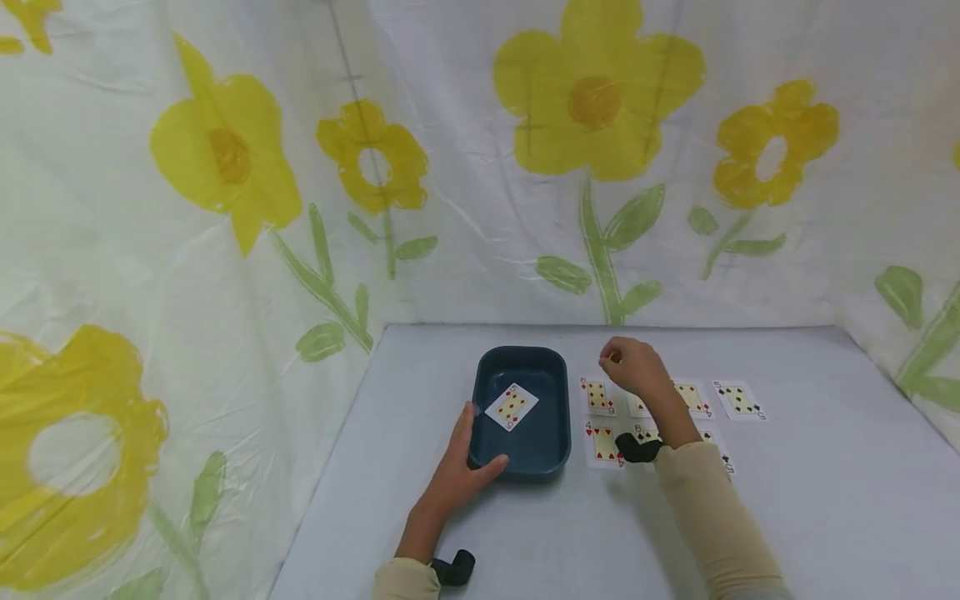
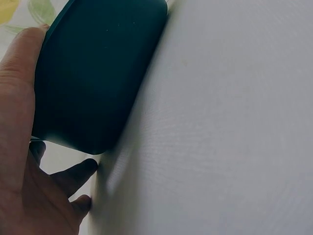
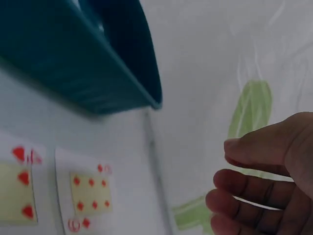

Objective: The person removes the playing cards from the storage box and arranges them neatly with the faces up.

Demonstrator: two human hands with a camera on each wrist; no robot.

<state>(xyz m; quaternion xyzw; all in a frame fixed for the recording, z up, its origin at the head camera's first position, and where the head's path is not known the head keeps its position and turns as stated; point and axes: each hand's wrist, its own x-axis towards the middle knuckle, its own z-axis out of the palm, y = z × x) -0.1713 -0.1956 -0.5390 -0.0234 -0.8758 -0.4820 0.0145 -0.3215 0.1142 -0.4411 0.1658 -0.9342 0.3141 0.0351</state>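
Observation:
In the head view my left hand (image 1: 459, 467) is at the near left corner of a dark blue plastic tub (image 1: 556, 417), thumb along the near rim and straight fingers against the left wall. A playing card with red diamonds (image 1: 512, 407) lies face up inside the tub. My right hand (image 1: 636, 365), fingers loosely curled, hovers over the cards right of the tub. Nothing shows between its thumb and fingers in the right wrist view. Close by lie a six of diamonds (image 1: 597, 398) and a four of hearts (image 1: 603, 446).
More face-up cards form two rows under and beyond the right forearm, among them a diamond card (image 1: 693, 399) and a black-suit card (image 1: 740, 402). The forearm covers part of the rows. Behind the white table (image 1: 375, 500) hangs a flower-painted sheet (image 1: 465, 275).

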